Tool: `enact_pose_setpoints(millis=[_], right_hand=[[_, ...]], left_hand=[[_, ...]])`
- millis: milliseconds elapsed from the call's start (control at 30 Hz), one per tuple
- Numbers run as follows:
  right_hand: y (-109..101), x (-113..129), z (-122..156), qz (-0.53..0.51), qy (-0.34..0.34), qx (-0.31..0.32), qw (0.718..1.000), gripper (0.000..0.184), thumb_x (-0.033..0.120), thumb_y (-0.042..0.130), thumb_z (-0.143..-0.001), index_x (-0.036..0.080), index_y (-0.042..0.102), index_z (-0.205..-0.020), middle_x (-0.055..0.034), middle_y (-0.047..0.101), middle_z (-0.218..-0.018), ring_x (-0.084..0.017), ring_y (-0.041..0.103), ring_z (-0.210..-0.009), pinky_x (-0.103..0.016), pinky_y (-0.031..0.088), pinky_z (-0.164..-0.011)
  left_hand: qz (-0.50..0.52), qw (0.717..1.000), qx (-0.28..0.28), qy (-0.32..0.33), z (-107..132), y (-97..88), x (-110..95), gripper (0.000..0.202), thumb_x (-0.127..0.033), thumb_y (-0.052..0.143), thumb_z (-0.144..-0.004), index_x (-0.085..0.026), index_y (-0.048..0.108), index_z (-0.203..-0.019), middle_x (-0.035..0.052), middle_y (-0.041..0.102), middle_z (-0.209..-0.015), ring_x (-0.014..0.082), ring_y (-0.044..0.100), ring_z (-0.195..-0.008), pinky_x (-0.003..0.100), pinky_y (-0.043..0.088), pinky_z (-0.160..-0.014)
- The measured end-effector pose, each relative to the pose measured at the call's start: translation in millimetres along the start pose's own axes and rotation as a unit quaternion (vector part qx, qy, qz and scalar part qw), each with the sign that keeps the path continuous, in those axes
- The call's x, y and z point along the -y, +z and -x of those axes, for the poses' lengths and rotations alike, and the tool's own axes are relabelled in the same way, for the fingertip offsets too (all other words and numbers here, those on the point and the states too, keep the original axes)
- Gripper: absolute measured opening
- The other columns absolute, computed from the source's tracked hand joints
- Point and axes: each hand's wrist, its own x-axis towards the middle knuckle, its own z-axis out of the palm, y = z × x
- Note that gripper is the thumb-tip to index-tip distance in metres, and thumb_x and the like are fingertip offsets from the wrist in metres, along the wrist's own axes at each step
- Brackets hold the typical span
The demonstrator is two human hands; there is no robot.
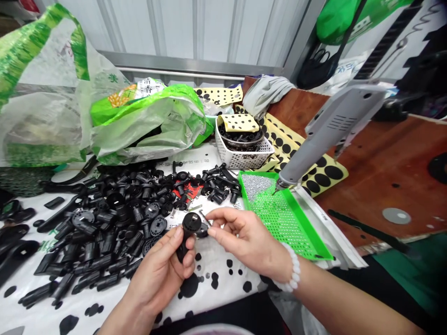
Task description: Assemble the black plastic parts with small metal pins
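Note:
My left hand (162, 260) is closed around a black plastic part (192, 222), its round, flat head turned up and its stem down among the fingers. Just right of that head, my right hand (240, 235) pinches a thin metal pin (205, 217) between thumb and forefinger. The pin stands apart from the round head; its exact shape is too small to tell. A further small black part (202, 231) shows behind the right fingertips, partly hidden. Left of both hands lies a wide heap of black plastic parts (104, 232), some with round slotted discs.
A green tray (303, 237) of small silvery pieces (256, 185) stands at right, with a grey electric screwdriver (331, 125) hanging tip-down over it. Behind are a white basket (240, 158), sheets of black round stickers (321, 174) and plastic bags (150, 130).

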Motion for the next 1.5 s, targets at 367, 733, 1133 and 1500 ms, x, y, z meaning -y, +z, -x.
enact_pose_setpoints(millis=[367,733,1133,1500], right_hand=[[-6.0,-25.6,-8.6,0.151,-0.037,-0.044,0.987,0.014,0.019,0.054,-0.084,0.015,0.064,-0.093,-0.0034,0.067,-0.080,-0.012,0.060,-0.068,-0.026,0.049,-0.065],[14.7,-33.5,3.4,0.552,-0.061,0.095,0.826,0.019,0.004,0.047,-0.083,0.013,0.064,-0.078,-0.0107,0.063,-0.082,-0.020,0.060,-0.069,-0.029,0.041,-0.057],[7.7,-38.3,9.7,0.508,-0.068,-0.002,0.859,0.016,0.009,0.044,-0.089,0.012,0.059,-0.086,-0.0079,0.062,-0.080,-0.017,0.060,-0.067,-0.028,0.047,-0.061],[20.0,-15.8,17.1,0.255,-0.273,-0.096,0.923,0.016,0.008,0.044,-0.088,0.012,0.060,-0.091,-0.0087,0.061,-0.082,-0.016,0.059,-0.076,-0.028,0.052,-0.065]], left_hand=[[-0.036,0.996,-0.069,0.037,-21.9,3.4,-9.1,0.012,-0.021,0.064,-0.080,-0.016,0.054,-0.076,-0.0018,0.057,-0.068,0.0056,0.050,-0.049,0.014,0.043,-0.041],[-0.089,0.993,-0.075,0.016,-60.8,20.7,-20.9,0.005,-0.015,0.056,-0.083,-0.012,0.060,-0.085,0.0017,0.059,-0.063,0.0098,0.055,-0.047,0.020,0.049,-0.041],[-0.008,0.995,-0.098,0.032,-4.6,-1.0,-12.5,0.028,0.002,0.042,-0.084,-0.001,0.063,-0.103,0.0232,0.062,-0.117,0.0302,0.062,-0.107,0.034,0.056,-0.086],[-0.013,0.998,-0.034,0.043,1.5,-1.4,3.0,0.025,-0.011,0.048,-0.088,-0.007,0.067,-0.104,0.0165,0.068,-0.110,0.0205,0.065,-0.098,0.032,0.053,-0.088]])
